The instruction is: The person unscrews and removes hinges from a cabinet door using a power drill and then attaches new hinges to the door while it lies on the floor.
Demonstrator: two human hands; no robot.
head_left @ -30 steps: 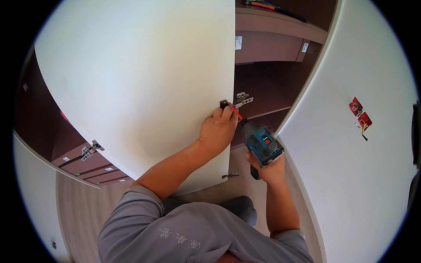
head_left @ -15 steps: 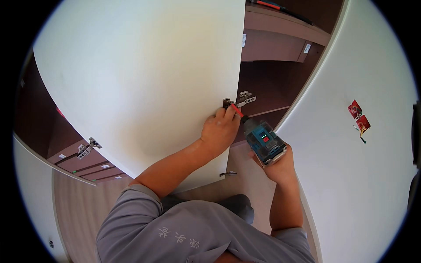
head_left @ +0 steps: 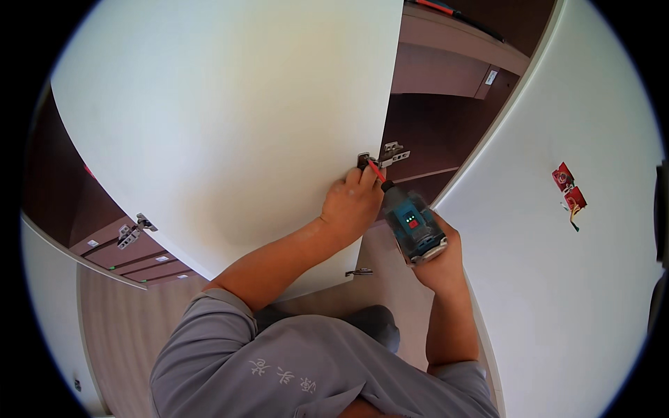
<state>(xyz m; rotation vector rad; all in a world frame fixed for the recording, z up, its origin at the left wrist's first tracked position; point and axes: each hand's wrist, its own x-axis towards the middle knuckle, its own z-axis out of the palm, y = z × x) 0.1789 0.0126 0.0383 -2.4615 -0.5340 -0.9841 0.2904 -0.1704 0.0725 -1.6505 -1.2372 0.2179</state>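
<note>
My right hand grips a blue and black cordless driver. Its long red bit reaches up and left to a metal hinge near the right edge of the white cabinet door. Around that hinge my left hand is closed, with fingertips beside the bit's tip. The fingers partly cover the hinge and whatever lies under the tip. Just right of the door edge, the hinge's silver arm sticks out toward the dark cabinet interior.
Another hinge hangs on the door's left edge, and one is at its lower corner. Brown drawers sit low on the left. A red-and-black tool lies on the upper shelf. Red wall boxes with loose wires are on the right wall.
The driver's body has swung slightly left together with my right hand. The door edge appears a little farther right. My left hand stays at the hinge.
</note>
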